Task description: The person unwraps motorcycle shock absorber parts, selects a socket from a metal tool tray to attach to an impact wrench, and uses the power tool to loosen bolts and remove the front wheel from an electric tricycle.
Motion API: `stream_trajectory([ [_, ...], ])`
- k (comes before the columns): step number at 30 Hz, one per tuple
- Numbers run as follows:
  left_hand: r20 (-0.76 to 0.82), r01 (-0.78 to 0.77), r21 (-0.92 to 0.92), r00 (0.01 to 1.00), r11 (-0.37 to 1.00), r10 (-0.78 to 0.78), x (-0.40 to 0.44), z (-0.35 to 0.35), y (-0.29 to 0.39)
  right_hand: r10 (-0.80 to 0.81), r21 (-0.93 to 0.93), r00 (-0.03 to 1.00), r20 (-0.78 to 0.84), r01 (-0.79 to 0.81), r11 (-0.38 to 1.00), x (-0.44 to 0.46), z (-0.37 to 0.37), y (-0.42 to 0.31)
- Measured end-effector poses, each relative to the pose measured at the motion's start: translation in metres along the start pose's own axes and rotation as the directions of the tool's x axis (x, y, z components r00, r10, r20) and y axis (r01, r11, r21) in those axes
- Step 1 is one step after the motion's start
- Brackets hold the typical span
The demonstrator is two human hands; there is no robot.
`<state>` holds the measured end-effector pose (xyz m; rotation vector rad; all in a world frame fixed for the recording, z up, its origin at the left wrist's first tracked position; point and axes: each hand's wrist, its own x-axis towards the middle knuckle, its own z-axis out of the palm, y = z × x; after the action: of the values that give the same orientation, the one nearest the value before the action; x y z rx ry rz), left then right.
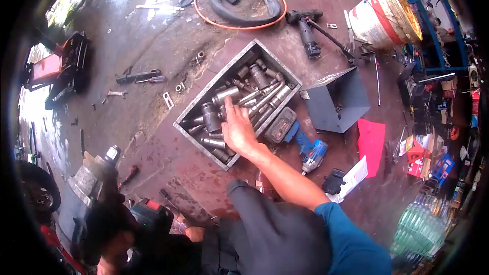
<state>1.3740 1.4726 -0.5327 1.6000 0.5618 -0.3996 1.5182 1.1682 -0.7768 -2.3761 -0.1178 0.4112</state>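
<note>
My right hand (238, 128) reaches into a grey metal box (197, 98) full of sockets and bars. Its index finger is stretched out against a large shiny socket (226, 95), and the other fingers lie over the pieces below. Beside the fingers stands a darker impact socket (210, 117). Long extension bars (270, 98) lie at the box's right side. At lower left, my left hand (116, 247), in deep shadow, is closed around a big impact wrench (86, 183). The wrench's square drive (112, 154) points up with no socket on it.
Right of the box are a blue cordless impact driver (311, 153), an open grey bin (338, 102) and a red sheet (371, 146). Beyond lie a black cordless tool (308, 33), a rubber tube (219, 7) and a white bucket (379, 18). Loose tools and a screwdriver (130, 175) are left.
</note>
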Motion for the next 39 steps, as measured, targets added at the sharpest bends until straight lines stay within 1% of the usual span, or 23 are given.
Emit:
stream_trajectory([
  [2,0.000,-0.060,0.043,0.998,0.997,0.060,-0.004,-0.016,-0.022,-0.110,0.110,0.993,0.042,0.105,0.988,-0.011,-0.017,0.008],
  [3,-0.026,-0.128,0.057,0.991,0.990,0.130,-0.004,-0.019,-0.032,-0.098,0.252,0.990,0.100,0.070,0.965,-0.008,-0.032,0.016],
  [4,-0.031,-0.149,0.065,0.988,0.987,0.151,-0.006,-0.022,-0.038,-0.122,0.211,0.993,0.001,0.119,0.970,-0.004,-0.046,0.025],
  [5,-0.035,-0.169,0.073,0.984,0.983,0.172,-0.008,-0.023,-0.040,-0.037,-0.076,0.997,-0.062,0.032,0.997,0.004,-0.072,0.025],
  [6,-0.015,-0.145,0.077,0.989,0.986,0.147,-0.009,-0.019,-0.032,-0.128,-0.348,0.977,-0.169,0.063,0.935,0.014,-0.086,0.043],
  [7,-0.014,-0.129,0.073,0.991,0.989,0.131,-0.008,-0.016,-0.028,-0.245,-0.595,0.938,-0.246,0.053,0.802,0.022,-0.099,0.062],
  [9,-0.034,-0.103,0.056,0.994,0.993,0.105,-0.007,-0.011,-0.024,-0.023,-0.766,0.999,-0.035,-0.012,0.643,0.040,-0.122,0.086],
  [12,-0.065,-0.059,0.029,0.996,0.998,0.061,-0.005,-0.001,-0.017,0.040,-0.893,0.999,0.037,0.016,0.450,0.052,-0.111,0.088],
  [15,-0.070,-0.031,0.028,0.997,0.999,0.033,-0.007,-0.002,-0.018,0.071,-0.781,0.997,-0.035,-0.072,0.620,0.053,-0.108,0.075],
  [18,-0.069,-0.013,0.034,0.997,0.999,0.015,-0.004,0.000,-0.020,-0.057,-0.722,0.997,-0.059,-0.003,0.692,0.044,-0.106,0.052],
  [19,-0.071,-0.004,0.034,0.997,0.999,0.006,-0.003,0.001,-0.021,-0.031,-0.395,0.998,0.058,0.051,0.917,0.042,-0.103,0.048],
  [20,-0.071,0.002,0.037,0.998,0.999,0.001,-0.003,0.002,-0.021,-0.050,-0.003,0.984,0.171,0.051,0.999,0.040,-0.100,0.043],
  [21,-0.071,0.005,0.043,0.997,0.999,-0.002,-0.001,0.002,-0.020,-0.112,0.389,0.959,0.259,0.003,0.921,0.039,-0.099,0.038],
  [22,-0.075,0.014,0.045,0.997,0.999,-0.011,-0.001,0.000,-0.020,-0.165,0.389,0.978,0.127,0.104,0.915,0.036,-0.101,0.029],
  [23,-0.079,0.021,0.044,0.997,0.999,-0.017,-0.002,-0.001,-0.022,-0.254,-0.037,0.958,-0.134,0.251,0.967,0.043,-0.106,0.036],
  [25,-0.085,0.033,0.048,0.996,0.998,-0.029,-0.002,-0.003,-0.024,-0.090,-0.089,0.948,-0.306,0.066,0.994,0.049,-0.128,0.062],
  [27,-0.092,0.047,0.055,0.995,0.997,-0.042,-0.001,-0.007,-0.025,-0.006,-0.323,0.955,-0.296,-0.094,0.942,0.039,-0.152,0.068],
  [28,-0.097,0.058,0.060,0.994,0.997,-0.052,-0.001,-0.007,-0.026,-0.072,-0.461,0.961,-0.265,-0.061,0.885,0.034,-0.155,0.076],
  [31,-0.118,0.076,0.082,0.991,0.994,-0.066,0.003,-0.012,-0.028,-0.272,-0.609,0.960,-0.063,0.179,0.773,0.017,-0.151,0.084],
  [32,-0.127,0.084,0.092,0.989,0.992,-0.072,0.006,-0.014,-0.030,-0.228,-0.526,0.967,-0.113,0.137,0.839,0.013,-0.153,0.077],
  [35,-0.186,0.130,0.125,0.977,0.984,-0.105,0.018,-0.022,-0.039,-0.049,-0.418,0.961,-0.271,-0.072,0.906,0.017,-0.184,0.062],
  [36,-0.219,0.151,0.140,0.969,0.979,-0.118,0.024,-0.024,-0.043,-0.083,-0.418,0.960,-0.266,-0.037,0.908,0.024,-0.201,0.067],
  [39,-0.238,0.225,0.211,0.956,0.951,-0.173,0.052,-0.020,-0.061,-0.016,-0.371,1.000,0.026,0.025,0.928,0.051,-0.229,0.054],
])
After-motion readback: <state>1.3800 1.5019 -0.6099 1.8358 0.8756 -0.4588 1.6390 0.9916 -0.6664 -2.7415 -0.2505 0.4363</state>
